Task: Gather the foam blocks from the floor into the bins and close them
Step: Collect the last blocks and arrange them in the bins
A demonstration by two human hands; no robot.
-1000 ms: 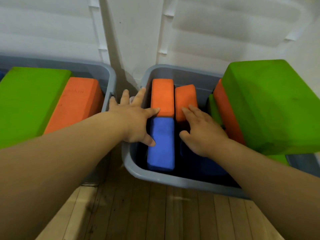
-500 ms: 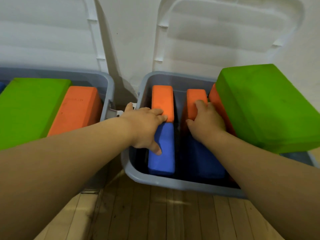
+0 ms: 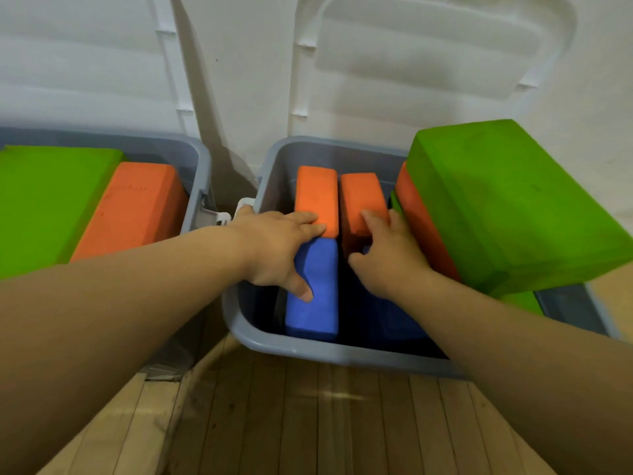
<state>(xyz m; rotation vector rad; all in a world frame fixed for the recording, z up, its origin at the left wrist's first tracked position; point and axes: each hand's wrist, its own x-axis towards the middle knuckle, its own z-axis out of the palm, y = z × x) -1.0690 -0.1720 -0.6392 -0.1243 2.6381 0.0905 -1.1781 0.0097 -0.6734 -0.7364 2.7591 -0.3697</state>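
Centrally, left hand [image 3: 274, 248] spans left orange block [image 3: 317, 197] and blue block [image 3: 318, 313]; right hand [image 3: 387, 262] presses right orange block [image 3: 359, 193]; both flat, grasping nothing.

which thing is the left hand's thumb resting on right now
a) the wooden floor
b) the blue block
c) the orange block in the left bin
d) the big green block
b: the left hand has its thumb down on the blue block inside the right bin, while its fingers reach forward onto the orange block just behind it.
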